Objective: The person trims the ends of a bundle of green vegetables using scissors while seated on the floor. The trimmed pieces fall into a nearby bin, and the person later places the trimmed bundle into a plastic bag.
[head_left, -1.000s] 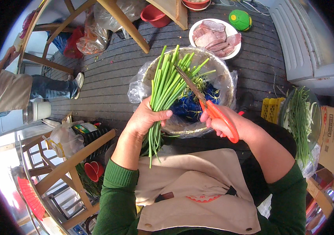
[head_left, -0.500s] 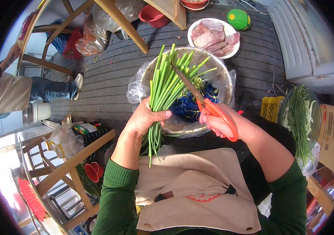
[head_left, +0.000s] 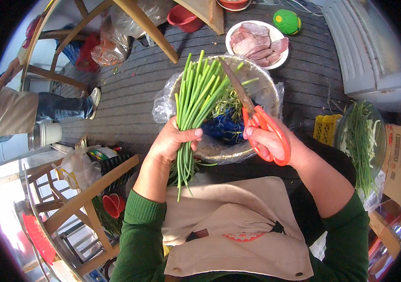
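Note:
A bunch of garlic scapes (head_left: 196, 101) stands in my left hand (head_left: 174, 141), fingers wrapped round the lower part, thicker ends fanned upward and thin tips hanging below. My right hand (head_left: 266, 141) grips the red handles of scissors (head_left: 238, 87); their brownish, stained blades look closed and point up and left, beside the tops of the stems. Underneath lies a wide round basin (head_left: 270, 94) with clear plastic over its rim. Inside are a blue plastic bag (head_left: 226, 127) and a heap of green trimmings (head_left: 228, 103).
Beyond the basin, a white plate (head_left: 280, 61) carries several pieces of meat, near a green ball (head_left: 287, 22). At right stand a yellow crate (head_left: 325, 130), a bowl of long greens (head_left: 360, 141) and a cardboard box (head_left: 398, 160). Wooden chairs (head_left: 87, 207) and another person (head_left: 36, 105) are at left.
The scissors have swung more upright and shifted slightly up and right, their blades now apart from the bunch. The bunch has moved slightly left. More trimmings show in the basin.

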Available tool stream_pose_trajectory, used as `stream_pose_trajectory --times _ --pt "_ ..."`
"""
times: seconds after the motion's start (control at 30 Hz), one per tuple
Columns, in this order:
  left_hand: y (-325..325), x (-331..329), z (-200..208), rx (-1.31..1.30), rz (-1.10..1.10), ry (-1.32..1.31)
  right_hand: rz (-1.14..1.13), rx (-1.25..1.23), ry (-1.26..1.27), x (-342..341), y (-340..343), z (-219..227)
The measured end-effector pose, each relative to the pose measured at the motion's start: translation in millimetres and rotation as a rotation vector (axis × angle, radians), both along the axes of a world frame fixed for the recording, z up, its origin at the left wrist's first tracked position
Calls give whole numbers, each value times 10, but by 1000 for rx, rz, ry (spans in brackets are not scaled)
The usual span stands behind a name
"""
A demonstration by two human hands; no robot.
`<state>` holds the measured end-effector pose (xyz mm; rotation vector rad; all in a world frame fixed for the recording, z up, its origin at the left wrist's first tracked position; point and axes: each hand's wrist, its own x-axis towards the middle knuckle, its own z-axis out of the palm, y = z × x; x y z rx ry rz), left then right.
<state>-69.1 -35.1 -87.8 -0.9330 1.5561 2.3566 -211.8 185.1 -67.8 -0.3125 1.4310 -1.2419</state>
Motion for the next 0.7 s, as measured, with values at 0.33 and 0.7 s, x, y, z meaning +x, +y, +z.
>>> stream_pose_trajectory --times 0.33,0.7 --pt "27 25 -63 153 32 183 -245 -171 138 60 -151 -113" --pt "316 -56 -9 216 44 97 -385 -386 -88 289 -649 -154"
